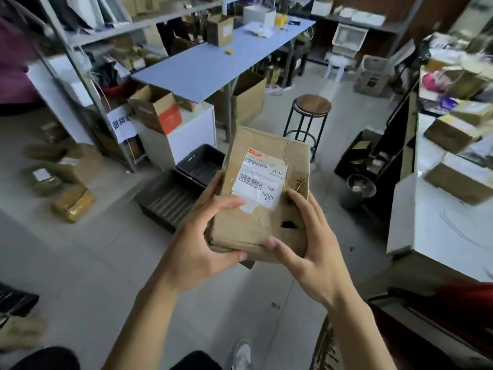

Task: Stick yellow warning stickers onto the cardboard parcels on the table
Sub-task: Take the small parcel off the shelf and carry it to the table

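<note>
I hold a creased brown cardboard parcel in front of me, above the floor. A white shipping label with a barcode faces up on it. My left hand grips the parcel's near left corner, thumb on top by the label. My right hand grips its near right side, thumb under the front edge. No yellow sticker shows on this parcel. More cardboard parcels lie on the white table at the right.
Black plastic trays lie on the floor just beyond the parcel. A round stool, a small bin and a long blue table stand further back. Shelves and loose boxes fill the left side.
</note>
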`<state>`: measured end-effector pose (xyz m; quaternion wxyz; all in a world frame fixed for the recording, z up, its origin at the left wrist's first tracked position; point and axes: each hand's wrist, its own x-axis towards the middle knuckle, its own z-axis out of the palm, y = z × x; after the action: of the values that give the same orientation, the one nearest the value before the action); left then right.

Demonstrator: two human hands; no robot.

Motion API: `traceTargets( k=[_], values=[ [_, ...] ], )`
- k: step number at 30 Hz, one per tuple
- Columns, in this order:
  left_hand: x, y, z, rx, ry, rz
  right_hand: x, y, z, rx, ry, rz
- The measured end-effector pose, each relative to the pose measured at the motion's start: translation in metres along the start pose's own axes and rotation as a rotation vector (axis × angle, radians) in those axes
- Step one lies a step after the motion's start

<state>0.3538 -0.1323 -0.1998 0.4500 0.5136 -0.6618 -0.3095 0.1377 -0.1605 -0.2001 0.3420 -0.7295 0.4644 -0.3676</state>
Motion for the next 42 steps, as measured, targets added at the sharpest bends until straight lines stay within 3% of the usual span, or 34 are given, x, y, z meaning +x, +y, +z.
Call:
traceTargets(
  k=[13, 27, 38, 42],
  values=[
    [0.197, -0.090, 0.006, -0.129, -0.059, -0.068, 0.190, 0.068, -0.008, -0.093, 0.011, 0.107],
    [0.430, -0.165, -0.012, -0.294, -0.129, 0.068, 0.417, 0.121, -0.026, -0.133, 0.097, 0.146],
    [0.626, -0.206, 0.045, -0.267, -0.166, 0.009, 0.589, 0.229, -0.088, -0.083, 0.109, 0.144],
    [0.700, -0.215, 0.061, -0.262, -0.106, 0.001, 0.661, 0.257, -0.117, -0.066, 0.109, 0.112]
  ],
)
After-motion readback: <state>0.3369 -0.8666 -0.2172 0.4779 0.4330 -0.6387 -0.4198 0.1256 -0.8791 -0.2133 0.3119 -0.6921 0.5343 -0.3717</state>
